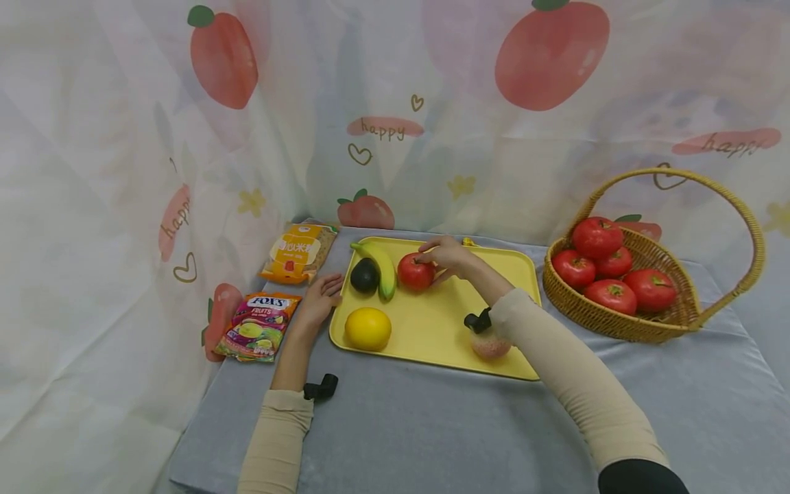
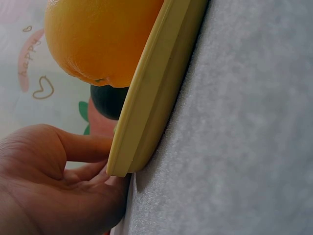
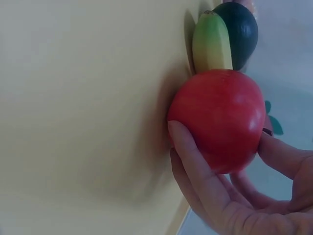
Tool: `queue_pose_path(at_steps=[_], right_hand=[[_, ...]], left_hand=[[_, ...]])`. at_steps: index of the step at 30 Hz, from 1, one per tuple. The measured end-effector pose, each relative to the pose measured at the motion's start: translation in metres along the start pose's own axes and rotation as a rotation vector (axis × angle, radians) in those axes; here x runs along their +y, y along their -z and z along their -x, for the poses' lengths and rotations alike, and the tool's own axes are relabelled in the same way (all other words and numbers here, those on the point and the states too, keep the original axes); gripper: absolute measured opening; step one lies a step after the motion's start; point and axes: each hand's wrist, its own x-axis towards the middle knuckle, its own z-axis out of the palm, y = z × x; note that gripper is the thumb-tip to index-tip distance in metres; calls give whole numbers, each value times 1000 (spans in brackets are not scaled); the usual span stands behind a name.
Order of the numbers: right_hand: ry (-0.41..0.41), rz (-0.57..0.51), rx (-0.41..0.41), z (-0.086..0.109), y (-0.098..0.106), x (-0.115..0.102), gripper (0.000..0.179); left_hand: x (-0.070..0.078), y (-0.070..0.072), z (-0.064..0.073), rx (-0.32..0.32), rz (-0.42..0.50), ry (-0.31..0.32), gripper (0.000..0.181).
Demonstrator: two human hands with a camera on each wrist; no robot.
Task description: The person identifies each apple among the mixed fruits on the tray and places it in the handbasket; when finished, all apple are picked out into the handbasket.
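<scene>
My right hand [image 1: 449, 256] grips a red pomegranate [image 3: 217, 120] over the upper middle of the yellow tray [image 1: 426, 329], thumb on one side and fingers on the other. Just left of that fruit lie a banana [image 1: 384, 267] and a dark avocado [image 1: 365, 276]. At the tray's left edge, my left hand [image 1: 319, 298] holds the rim, with the thumb against it; the left wrist view shows the rim [image 2: 142, 103] between thumb and fingers. Near this hand sits a yellow-orange citrus fruit [image 1: 367, 329]. A pinkish round fruit [image 1: 490, 346] is partly hidden by the right forearm.
A wicker basket [image 1: 570, 312] with a tall handle holds several pomegranates [image 1: 597, 237] right of the tray. On the left lie an orange-yellow food packet [image 1: 299, 252] and a purple FOX'S candy bag [image 1: 258, 328]. A printed curtain [image 1: 395, 82] hangs behind the grey cloth-covered table [image 1: 420, 425].
</scene>
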Motion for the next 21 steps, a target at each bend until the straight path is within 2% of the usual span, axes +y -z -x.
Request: queue_pose_path(at_steps=[6, 21], right_hand=[[7, -3, 20, 6, 3, 0, 46], [71, -49, 7, 26, 16, -6, 43]], left_hand=[[0, 0, 1, -2, -16, -7, 56], [2, -1, 5, -8, -22, -25, 55]])
